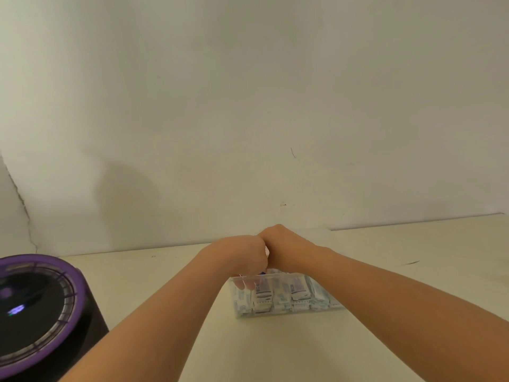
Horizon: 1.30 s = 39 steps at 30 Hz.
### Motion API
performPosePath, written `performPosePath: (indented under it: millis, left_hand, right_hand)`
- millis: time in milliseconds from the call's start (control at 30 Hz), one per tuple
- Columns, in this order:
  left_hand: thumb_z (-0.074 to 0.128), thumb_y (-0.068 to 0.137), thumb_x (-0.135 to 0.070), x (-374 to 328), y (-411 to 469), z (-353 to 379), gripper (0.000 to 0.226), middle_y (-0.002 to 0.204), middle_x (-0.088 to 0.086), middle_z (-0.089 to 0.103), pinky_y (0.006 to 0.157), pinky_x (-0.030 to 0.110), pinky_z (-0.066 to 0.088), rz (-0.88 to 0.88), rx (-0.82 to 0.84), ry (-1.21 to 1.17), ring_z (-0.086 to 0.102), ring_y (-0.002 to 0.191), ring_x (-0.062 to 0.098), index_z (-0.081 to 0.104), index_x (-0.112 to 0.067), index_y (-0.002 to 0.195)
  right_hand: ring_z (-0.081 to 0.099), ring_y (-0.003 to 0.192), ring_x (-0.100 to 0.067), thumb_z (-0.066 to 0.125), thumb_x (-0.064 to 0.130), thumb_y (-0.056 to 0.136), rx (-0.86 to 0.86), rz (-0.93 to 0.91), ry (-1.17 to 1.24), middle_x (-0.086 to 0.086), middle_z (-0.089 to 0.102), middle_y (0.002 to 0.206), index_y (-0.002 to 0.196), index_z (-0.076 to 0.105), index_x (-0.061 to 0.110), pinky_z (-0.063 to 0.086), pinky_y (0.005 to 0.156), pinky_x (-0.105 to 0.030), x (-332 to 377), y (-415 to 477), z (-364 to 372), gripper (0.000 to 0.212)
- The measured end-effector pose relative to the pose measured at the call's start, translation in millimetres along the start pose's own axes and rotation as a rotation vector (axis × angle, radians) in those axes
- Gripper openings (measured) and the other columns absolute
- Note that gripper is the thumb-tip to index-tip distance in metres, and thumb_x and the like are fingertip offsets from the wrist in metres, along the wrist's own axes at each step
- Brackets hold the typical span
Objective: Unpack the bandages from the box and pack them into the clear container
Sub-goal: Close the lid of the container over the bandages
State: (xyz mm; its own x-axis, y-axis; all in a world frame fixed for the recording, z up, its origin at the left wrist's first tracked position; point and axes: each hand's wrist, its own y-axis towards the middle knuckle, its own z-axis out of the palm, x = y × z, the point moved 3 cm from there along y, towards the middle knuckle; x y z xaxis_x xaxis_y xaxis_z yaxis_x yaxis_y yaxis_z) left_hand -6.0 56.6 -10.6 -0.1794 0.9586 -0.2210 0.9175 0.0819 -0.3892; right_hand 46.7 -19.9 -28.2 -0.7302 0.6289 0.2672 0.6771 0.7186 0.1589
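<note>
Head view, left hand (245, 252): it hangs over the left end of the container (286, 310); its fingers (242, 283) point down inside, close together, beside the first bandage; I cannot tell if they pinch one or only push it.
Right hand (283, 246): it touches the left hand above the container, its back to the camera; the fingers are hidden, so I cannot tell their state; I think it helps to steady or to feed a bandage.
Bandages (281, 293): wrapped, standing on edge in a tight row inside the container; probably so more can fit.
Container: it lies on the table (275, 348), near the wall (248, 106); it looks almost full.
Box: not in view.
Device (35, 307): black with a purple rim, well apart at the left.
</note>
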Motion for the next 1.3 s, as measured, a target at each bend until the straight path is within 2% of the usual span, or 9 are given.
performPosePath:
  millis: [200,300,433,567,700,900,1033,1167,1300]
  left_hand:
    - [0.030,0.093,-0.001,3,-12,-13,0.031,0.107,0.011,0.068,0.080,0.034,0.057,0.067,-0.100,-0.231,0.068,0.086,0.022,0.054,0.003,0.113]
    - [0.033,0.091,-0.002,26,-16,-29,0.022,0.094,0.003,0.067,0.065,0.027,0.049,0.164,-0.433,-0.539,0.064,0.078,0.018,0.052,-0.012,0.096]
    - [0.046,0.094,-0.017,59,2,-11,0.029,0.123,0.005,0.056,0.089,0.029,0.037,0.047,-0.857,-0.748,0.053,0.104,0.020,0.050,-0.013,0.122]
    - [0.044,0.097,-0.040,62,20,28,0.055,0.148,0.008,0.035,0.111,0.045,0.025,-0.146,-0.455,-1.294,0.033,0.136,0.027,0.034,-0.013,0.143]
    - [0.041,0.099,-0.034,51,17,37,0.045,0.128,0.009,0.053,0.100,0.037,0.036,-0.138,-0.378,-1.573,0.046,0.116,0.021,0.042,-0.008,0.135]
    - [0.039,0.100,-0.020,47,21,38,0.026,0.125,0.003,0.059,0.083,0.040,0.039,-0.085,-0.359,-1.593,0.050,0.111,0.018,0.052,-0.009,0.118]
    - [0.043,0.097,-0.019,40,18,36,0.019,0.122,0.004,0.058,0.071,0.033,0.039,-0.068,-0.399,-1.563,0.051,0.112,0.014,0.056,-0.014,0.083]
    - [0.043,0.096,-0.017,41,22,33,0.034,0.122,-0.003,0.055,0.094,0.040,0.039,-0.039,-0.480,-1.520,0.050,0.118,0.013,0.051,-0.019,0.129]
    - [0.043,0.095,-0.012,37,21,30,0.044,0.130,-0.004,0.055,0.090,0.035,0.042,0.077,-0.531,-1.517,0.046,0.122,0.015,0.043,-0.027,0.137]
  right_hand:
    - [0.049,0.068,0.005,0.060,0.012,0.088,-0.344,0.058,0.185,0.003,0.066,0.096,0.101,0.069,0.013,0.037,0.066,-0.007,-23,-19,-43,0.016]
    - [0.055,0.078,-0.004,0.060,0.017,0.088,-0.592,0.269,0.297,0.000,0.068,0.099,0.102,0.068,0.013,0.037,0.077,-0.014,-60,-40,-59,0.017]
    - [0.055,0.107,-0.023,0.057,0.034,0.091,-0.520,0.693,0.688,-0.010,0.058,0.122,0.121,0.055,0.005,0.040,0.095,-0.034,-102,-64,-36,0.042]
    - [0.059,0.079,-0.022,0.050,0.049,0.091,-0.250,0.866,1.231,-0.007,0.062,0.091,0.104,0.052,0.009,0.047,0.080,-0.037,-99,-69,-7,0.042]
    - [0.061,0.070,-0.023,0.050,0.039,0.094,-0.223,0.804,1.443,-0.012,0.063,0.104,0.128,0.042,0.003,0.050,0.061,-0.035,-101,-65,-1,0.050]
    - [0.060,0.088,-0.022,0.046,0.021,0.095,-0.211,0.784,1.435,-0.013,0.065,0.113,0.126,0.046,0.006,0.050,0.061,-0.033,-111,-72,-9,0.034]
    - [0.058,0.095,-0.018,0.046,0.010,0.093,-0.263,0.716,1.423,-0.010,0.058,0.123,0.113,0.051,0.007,0.047,0.073,-0.036,-111,-72,-15,0.021]
    - [0.050,0.112,-0.024,0.045,-0.006,0.090,-0.371,0.600,1.313,-0.016,0.049,0.134,0.136,0.042,0.009,0.042,0.096,-0.039,-109,-69,-26,0.048]
    - [0.053,0.086,-0.011,0.044,-0.012,0.085,-0.448,0.469,1.140,-0.005,0.056,0.127,0.129,0.048,0.016,0.040,0.089,-0.032,-103,-68,-43,0.052]
